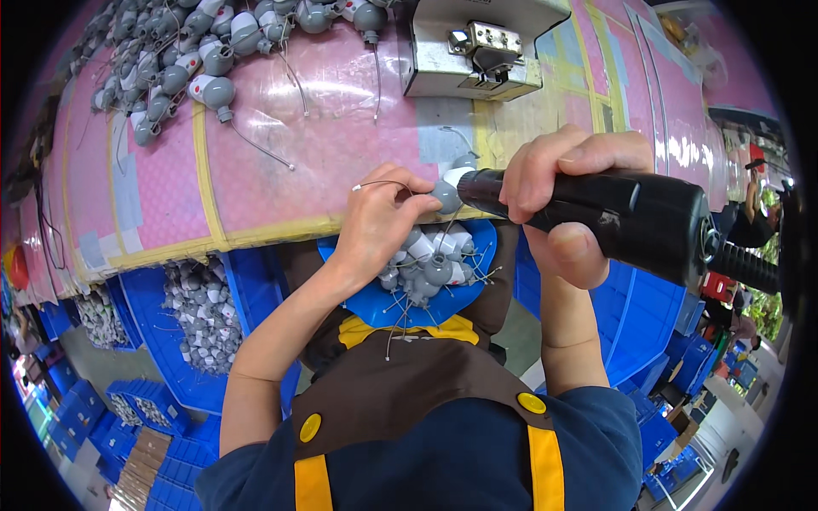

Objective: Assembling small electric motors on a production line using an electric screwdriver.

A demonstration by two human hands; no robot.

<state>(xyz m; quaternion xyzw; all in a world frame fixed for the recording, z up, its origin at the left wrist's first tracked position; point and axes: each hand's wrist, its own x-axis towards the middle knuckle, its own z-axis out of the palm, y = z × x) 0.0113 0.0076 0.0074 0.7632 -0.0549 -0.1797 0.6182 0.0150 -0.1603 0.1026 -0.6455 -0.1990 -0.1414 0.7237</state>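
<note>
Left hand (379, 223) pinches grey part (446, 197) with wire at pink table (281, 162) edge. Right hand (567, 204) grips black driver (613, 217), tip touching part. More parts in blue tray (358, 298) on lap, pile (170, 68) on table.

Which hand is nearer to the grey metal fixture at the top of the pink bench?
Right. The right hand, gripping the black power tool, sits just below the grey metal fixture; the left hand, pinching a small grey part, is lower and further left.
</note>
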